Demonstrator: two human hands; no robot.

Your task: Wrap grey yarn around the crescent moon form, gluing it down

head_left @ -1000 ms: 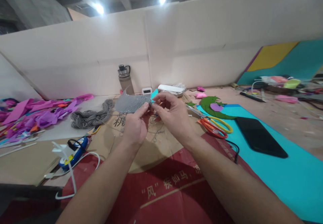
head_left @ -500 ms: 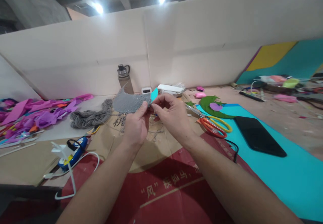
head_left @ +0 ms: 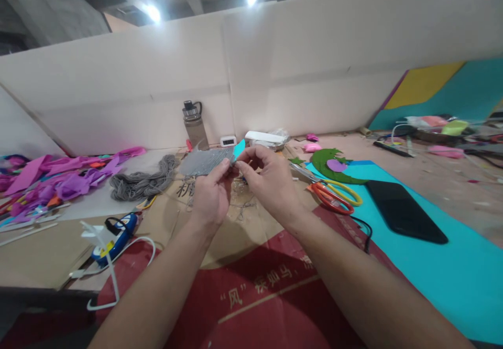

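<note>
My left hand [head_left: 212, 194] is closed on the right part of a flat grey piece [head_left: 204, 161] covered in fine grey strands. A small turquoise tip [head_left: 239, 148] sticks up at its right end. My right hand [head_left: 265, 178] pinches at that same end, its fingertips touching those of my left hand; whatever lies between thumb and finger is too small to make out. Below the hands, loose grey thread [head_left: 245, 210] rests on the brown cardboard [head_left: 231, 239]. A bundle of grey yarn [head_left: 145, 178] lies to the left.
Orange-handled scissors [head_left: 334, 199], a black phone [head_left: 404, 211] and a green crescent [head_left: 326, 165] are on the right, partly over a turquoise sheet [head_left: 440, 281]. Behind stands a bottle [head_left: 195, 129]. A blue power strip [head_left: 118, 241] and purple scraps [head_left: 78, 181] are at left.
The grey piece has tilted, its left part now lower and flatter to my view. Both hands have stayed nearly where they were.
</note>
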